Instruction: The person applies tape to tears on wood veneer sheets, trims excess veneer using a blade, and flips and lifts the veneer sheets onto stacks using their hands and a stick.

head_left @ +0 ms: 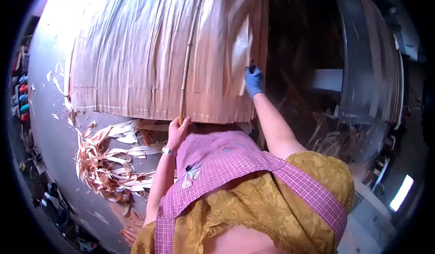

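My left hand [179, 131], bare and with a watch at the wrist, is closed around the near end of a long thin bamboo stick [187, 59]. The stick runs away from me across a stack of thin reddish-brown wood veneer sheets [140, 73]. At the stack's right side, my right hand [254, 82] wears a blue glove. Its fingers are curled closed over the top sheet, beside a lifted, shiny strip of veneer [248, 43]. A small dark shape shows at the fingertips, and I cannot make out what they hold.
A heap of torn veneer strips [106, 161] lies on the floor at the left. Another tall veneer stack [374, 73] stands at the right beyond a dark gap with more scraps. Varied items [23, 100] line the far left edge.
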`<state>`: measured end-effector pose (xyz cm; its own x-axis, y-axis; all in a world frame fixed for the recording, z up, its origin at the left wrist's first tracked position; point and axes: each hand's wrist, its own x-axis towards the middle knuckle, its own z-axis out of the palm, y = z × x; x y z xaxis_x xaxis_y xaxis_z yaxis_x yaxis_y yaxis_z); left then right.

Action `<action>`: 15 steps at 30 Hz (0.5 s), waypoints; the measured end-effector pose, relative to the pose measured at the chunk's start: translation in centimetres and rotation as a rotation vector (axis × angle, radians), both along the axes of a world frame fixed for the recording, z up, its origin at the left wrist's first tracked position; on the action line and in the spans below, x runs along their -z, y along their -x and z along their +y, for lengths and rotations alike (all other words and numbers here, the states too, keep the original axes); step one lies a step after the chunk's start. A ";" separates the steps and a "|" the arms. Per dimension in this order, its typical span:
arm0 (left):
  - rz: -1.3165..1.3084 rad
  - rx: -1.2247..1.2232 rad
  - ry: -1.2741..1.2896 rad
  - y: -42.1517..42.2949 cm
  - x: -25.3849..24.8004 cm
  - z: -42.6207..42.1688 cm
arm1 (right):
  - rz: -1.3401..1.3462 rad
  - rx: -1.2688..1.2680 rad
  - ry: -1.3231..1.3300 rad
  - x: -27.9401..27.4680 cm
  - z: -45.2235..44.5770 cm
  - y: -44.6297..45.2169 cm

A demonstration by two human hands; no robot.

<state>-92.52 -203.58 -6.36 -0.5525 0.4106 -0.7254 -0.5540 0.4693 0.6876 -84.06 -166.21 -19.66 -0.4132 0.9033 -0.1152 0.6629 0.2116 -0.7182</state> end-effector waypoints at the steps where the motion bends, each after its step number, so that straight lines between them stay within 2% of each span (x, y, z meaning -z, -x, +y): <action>1: 0.094 0.022 -0.023 1.2 0.3 -0.9 | 0.095 0.074 0.087 -3.0 0.1 0.5; 2: 0.111 0.020 -0.038 2.1 0.6 -1.8 | 0.102 0.107 0.191 -5.5 0.0 0.7; 3: 0.128 0.015 -0.056 2.9 0.8 -2.9 | 0.256 0.045 0.262 -5.9 0.5 0.1; 5: 0.130 0.033 -0.043 5.1 0.7 -4.2 | 0.454 0.059 0.433 -9.9 0.5 1.2; 7: 0.113 0.082 0.020 7.7 -0.8 -5.3 | 0.477 0.004 0.626 -16.9 -1.0 3.3; 8: 0.049 0.070 0.009 9.3 -2.5 -5.2 | 0.475 -0.035 0.638 -17.6 -0.8 4.2; 9: 0.168 0.080 -0.019 9.9 -1.4 -5.8 | 0.473 -0.048 0.631 -18.9 -1.5 5.4; 11: 0.177 0.064 -0.065 11.1 -1.3 -5.9 | 0.479 -0.089 0.608 -21.7 -3.5 8.3; 13: 0.164 0.104 -0.014 11.8 0.1 -6.2 | 0.531 -0.118 0.689 -22.3 -5.2 11.2; 15: 0.358 0.190 0.022 11.9 4.6 -6.7 | 0.617 -0.276 0.619 -19.4 -6.1 13.6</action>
